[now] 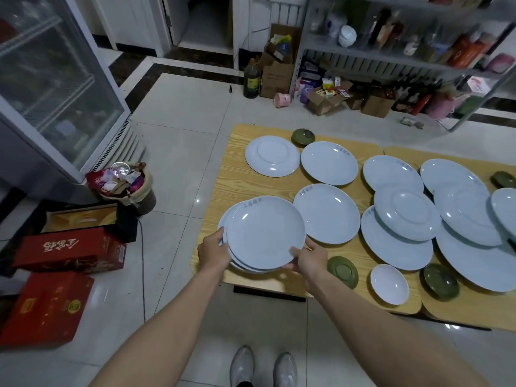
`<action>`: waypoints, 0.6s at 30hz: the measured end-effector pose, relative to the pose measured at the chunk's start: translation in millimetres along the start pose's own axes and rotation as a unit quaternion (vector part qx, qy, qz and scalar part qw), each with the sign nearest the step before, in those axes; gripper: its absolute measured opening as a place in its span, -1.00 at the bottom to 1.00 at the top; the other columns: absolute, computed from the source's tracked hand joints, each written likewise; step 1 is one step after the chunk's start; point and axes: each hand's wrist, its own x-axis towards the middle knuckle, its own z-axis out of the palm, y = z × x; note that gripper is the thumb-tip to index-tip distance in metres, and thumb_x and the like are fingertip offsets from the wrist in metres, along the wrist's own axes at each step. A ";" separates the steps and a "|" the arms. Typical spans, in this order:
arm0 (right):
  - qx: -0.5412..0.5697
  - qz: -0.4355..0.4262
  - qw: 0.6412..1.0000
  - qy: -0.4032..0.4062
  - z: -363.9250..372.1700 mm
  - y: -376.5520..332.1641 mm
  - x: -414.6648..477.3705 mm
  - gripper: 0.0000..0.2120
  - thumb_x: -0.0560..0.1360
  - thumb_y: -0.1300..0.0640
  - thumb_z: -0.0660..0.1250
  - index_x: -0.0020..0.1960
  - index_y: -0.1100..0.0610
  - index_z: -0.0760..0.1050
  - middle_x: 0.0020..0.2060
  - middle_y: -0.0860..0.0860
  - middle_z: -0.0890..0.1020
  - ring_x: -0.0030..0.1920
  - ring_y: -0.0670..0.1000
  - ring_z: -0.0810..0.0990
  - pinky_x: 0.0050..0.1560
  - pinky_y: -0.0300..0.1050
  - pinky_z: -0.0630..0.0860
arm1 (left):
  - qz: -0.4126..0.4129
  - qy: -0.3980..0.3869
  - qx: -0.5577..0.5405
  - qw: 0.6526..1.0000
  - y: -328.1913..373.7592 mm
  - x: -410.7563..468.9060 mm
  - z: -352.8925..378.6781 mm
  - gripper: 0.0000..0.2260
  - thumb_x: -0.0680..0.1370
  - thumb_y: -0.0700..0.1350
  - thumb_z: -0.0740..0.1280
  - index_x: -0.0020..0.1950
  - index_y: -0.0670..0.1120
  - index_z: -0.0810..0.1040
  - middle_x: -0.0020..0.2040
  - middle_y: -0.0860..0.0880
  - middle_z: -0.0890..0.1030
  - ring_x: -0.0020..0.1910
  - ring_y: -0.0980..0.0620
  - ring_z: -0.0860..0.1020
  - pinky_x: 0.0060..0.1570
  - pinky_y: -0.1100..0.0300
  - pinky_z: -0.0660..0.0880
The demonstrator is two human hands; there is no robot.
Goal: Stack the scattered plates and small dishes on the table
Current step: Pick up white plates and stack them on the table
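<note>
A small stack of pale blue plates [264, 233] sits at the near left corner of the wooden table [223, 177]. My left hand [213, 251] grips the stack's left rim and my right hand [310, 259] grips its near right rim. Several more pale blue plates lie scattered across the table, such as one [326, 213] just right of the stack and an upturned one [272, 156] at the back. Some plates at the right overlap, with a smaller plate [406, 215] on top. A small white dish [389, 284] and green dishes [343, 272] [441, 281] lie near the front edge.
Green dishes also lie at the back [303, 137] and far right [504, 179]. A full waste bin [125, 188] and red boxes [69, 251] stand on the floor left of the table. A glass-door fridge [55, 88] is at the left, shelves [405, 51] at the back.
</note>
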 end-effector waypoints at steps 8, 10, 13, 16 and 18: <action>-0.134 -0.054 0.989 0.042 4.8 3.9 -2.1 -0.60 0.50 0.36 0.28 0.26 0.05 0.57 -0.11 0.00 0.61 -0.07 0.11 0.65 -0.04 0.03 0.66 | 0.005 -0.003 0.005 1.000 5.8 -6.6 -2.7 -0.79 0.49 -0.28 0.28 -0.08 0.00 0.63 -0.15 0.07 0.68 -0.10 0.02 0.59 -0.27 0.36 0.35; -0.175 -0.061 0.981 0.050 4.5 5.6 -0.1 -0.63 0.48 0.34 0.32 0.22 0.04 0.59 -0.06 0.03 0.65 -0.03 0.09 0.63 -0.05 -0.05 0.62 | 0.003 0.003 0.018 1.000 4.5 -6.8 -4.2 -0.74 0.49 -0.32 0.22 -0.08 -0.03 0.62 -0.14 0.03 0.68 -0.08 -0.03 0.61 -0.22 0.35 0.34; -0.193 -0.049 0.979 0.043 5.6 8.0 3.8 -0.57 0.45 0.32 0.37 0.30 0.10 0.57 0.03 0.06 0.66 0.06 0.12 0.63 0.11 0.03 0.61 | 0.005 0.014 0.051 0.999 2.1 -5.7 -8.3 -0.72 0.49 -0.34 0.21 -0.09 0.00 0.62 -0.12 -0.01 0.68 -0.10 -0.06 0.59 -0.15 0.32 0.31; -0.209 -0.040 0.977 0.026 4.6 10.2 4.7 -0.52 0.45 0.31 0.42 0.36 0.14 0.52 0.07 0.09 0.65 0.10 0.14 0.62 0.12 -0.03 0.57 | 0.014 0.021 0.078 0.997 5.5 -10.4 -13.2 -0.69 0.54 -0.33 0.22 -0.03 0.05 0.62 -0.15 0.04 0.59 -0.14 -0.04 0.49 -0.11 0.28 0.30; -0.233 -0.055 0.971 0.018 1.8 8.1 0.9 -0.46 0.48 0.25 0.43 0.44 0.19 0.42 0.17 0.11 0.61 0.19 0.15 0.58 0.17 -0.03 0.53 | 0.022 0.033 0.108 0.993 11.7 -15.2 -18.8 -0.72 0.56 -0.27 0.22 0.12 0.00 0.63 -0.14 0.01 0.55 -0.13 -0.07 0.47 -0.08 0.20 0.42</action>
